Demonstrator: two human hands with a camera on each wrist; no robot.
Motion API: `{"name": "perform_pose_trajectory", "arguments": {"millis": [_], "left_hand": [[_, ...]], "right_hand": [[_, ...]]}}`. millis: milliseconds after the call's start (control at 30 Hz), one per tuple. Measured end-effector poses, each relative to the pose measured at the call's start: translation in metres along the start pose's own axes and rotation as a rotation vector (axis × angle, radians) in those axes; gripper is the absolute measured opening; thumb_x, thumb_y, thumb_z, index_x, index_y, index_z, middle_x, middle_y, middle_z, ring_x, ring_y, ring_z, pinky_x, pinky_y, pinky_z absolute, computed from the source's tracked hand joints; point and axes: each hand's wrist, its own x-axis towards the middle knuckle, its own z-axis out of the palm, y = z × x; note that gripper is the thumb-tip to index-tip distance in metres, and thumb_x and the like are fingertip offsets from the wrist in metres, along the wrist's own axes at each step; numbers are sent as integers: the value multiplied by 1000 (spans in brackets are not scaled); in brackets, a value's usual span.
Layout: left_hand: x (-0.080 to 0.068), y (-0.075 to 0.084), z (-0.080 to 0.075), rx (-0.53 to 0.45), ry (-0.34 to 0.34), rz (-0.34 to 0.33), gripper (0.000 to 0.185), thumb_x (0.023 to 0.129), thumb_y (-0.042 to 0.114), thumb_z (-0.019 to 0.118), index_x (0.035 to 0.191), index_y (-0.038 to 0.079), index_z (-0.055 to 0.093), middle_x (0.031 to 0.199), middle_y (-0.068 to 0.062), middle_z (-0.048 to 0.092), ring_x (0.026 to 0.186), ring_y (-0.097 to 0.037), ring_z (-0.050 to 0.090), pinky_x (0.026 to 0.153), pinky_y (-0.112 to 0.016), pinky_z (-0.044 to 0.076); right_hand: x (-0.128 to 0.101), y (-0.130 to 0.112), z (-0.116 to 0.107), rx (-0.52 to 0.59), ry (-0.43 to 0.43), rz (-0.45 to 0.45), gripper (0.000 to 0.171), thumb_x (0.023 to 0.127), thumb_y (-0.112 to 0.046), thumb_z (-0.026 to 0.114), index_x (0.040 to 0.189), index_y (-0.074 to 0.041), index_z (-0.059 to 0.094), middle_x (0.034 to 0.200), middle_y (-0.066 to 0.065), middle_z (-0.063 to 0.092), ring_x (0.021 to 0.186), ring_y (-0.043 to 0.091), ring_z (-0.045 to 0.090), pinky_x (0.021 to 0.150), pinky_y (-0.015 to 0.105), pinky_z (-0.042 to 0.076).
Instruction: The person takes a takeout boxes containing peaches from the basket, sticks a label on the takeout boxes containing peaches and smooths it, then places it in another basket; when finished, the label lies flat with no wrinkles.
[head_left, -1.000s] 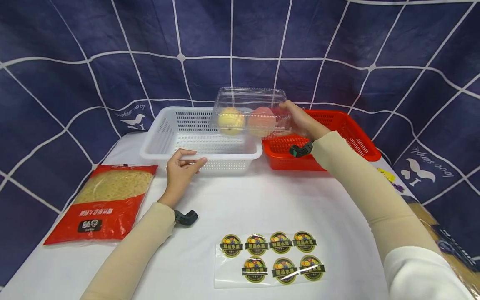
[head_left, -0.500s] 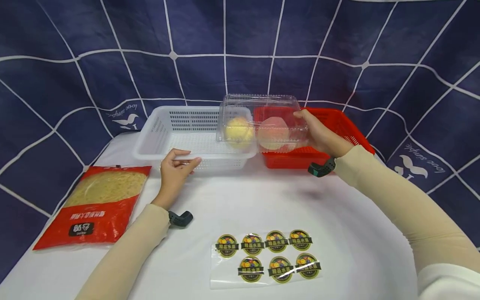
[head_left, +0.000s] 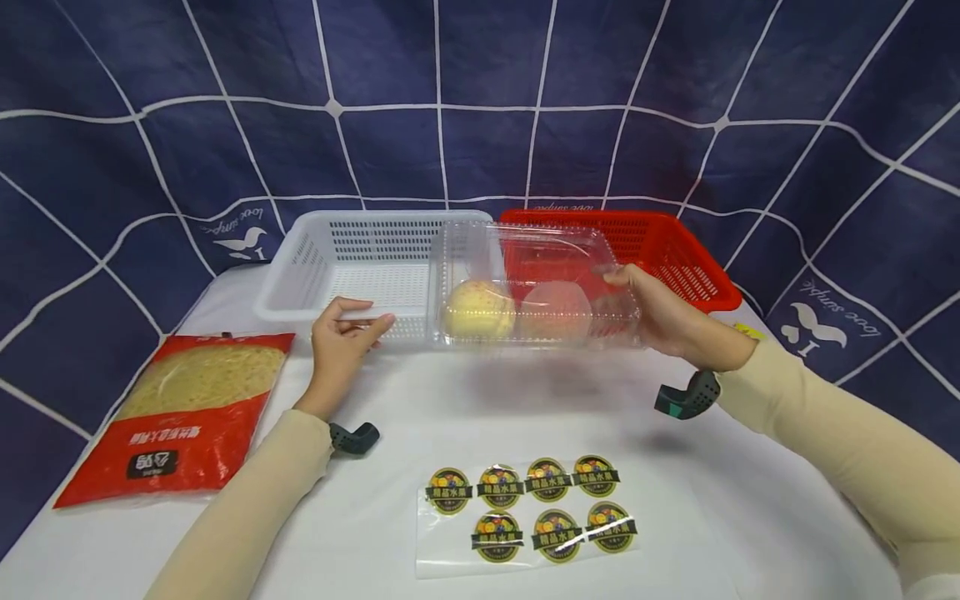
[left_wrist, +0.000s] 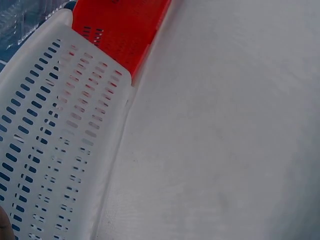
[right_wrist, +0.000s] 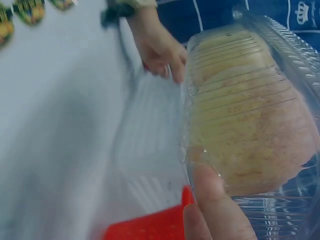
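A right hand (head_left: 667, 321) grips a clear plastic clamshell box (head_left: 536, 287) of two peaches above the desk (head_left: 525, 408), fingers curled round its end. The left hand (head_left: 341, 333) pinches the white perforated basket's (head_left: 360, 258) rim. The round fruit stickers (head_left: 536, 508) lie unpeeled.

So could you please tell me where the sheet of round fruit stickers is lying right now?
In the head view the sticker sheet lies flat on the white table, near its front edge, between the two forearms and right of the red noodle bag.

My right hand (head_left: 667, 317) holds a clear glossy ribbed plastic box (head_left: 536, 283). Perforated matt plastic baskets, white (head_left: 300, 258) and red (head_left: 690, 258). Matt white tablecloth (head_left: 450, 417); shiny stickers (head_left: 528, 512) at 6 o'clock.
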Motion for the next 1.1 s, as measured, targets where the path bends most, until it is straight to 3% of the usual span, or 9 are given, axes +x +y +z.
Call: {"name": "perform_pose_trajectory", "arguments": {"millis": [233,433,533,667,800,1100], "left_hand": [[1,0,-3,23,-8,-6,27,92,11,88,112,12,71,82,12,77,63,-17,72,57,-26,58],[3,2,-4,0,-17,-40,27,91,9,88,109,16,70,79,12,77,61,-8,70,59,-24,59],[4,4,-5,9,-31,-55,27,91,9,88,111,13,70,79,13,77,62,-9,71,58,-24,58],[3,10,-5,30,-50,-93,32,92,11,88,117,6,68,79,14,76,65,-11,72,60,-23,57],[3,14,-5,42,-56,-116,32,92,12,89,116,10,68,78,15,76,66,-10,72,61,-22,56],[2,15,-5,74,-63,-118,34,92,15,89,118,9,68,78,16,75,66,-11,72,61,-21,55]], "right_hand": [[-25,24,2,-45,-95,2,67,105,-24,43,164,-5,17,125,5,63,113,23,67,93,40,64],[-38,48,7,-55,-193,46,77,103,-23,39,167,-6,1,131,13,56,114,28,65,96,42,62],[-41,61,11,-33,-219,74,80,103,-23,39,167,-8,-5,129,14,58,112,28,67,94,44,63],[-41,77,14,-17,-222,107,80,102,-22,40,167,-7,-4,121,8,65,109,26,69,93,45,63],[-36,87,15,-10,-209,119,73,102,-19,41,162,-4,3,116,4,67,109,25,69,93,45,62],[-20,94,12,-38,-138,126,79,99,-18,39,166,-4,0,123,15,51,112,27,61,95,50,61]]}}
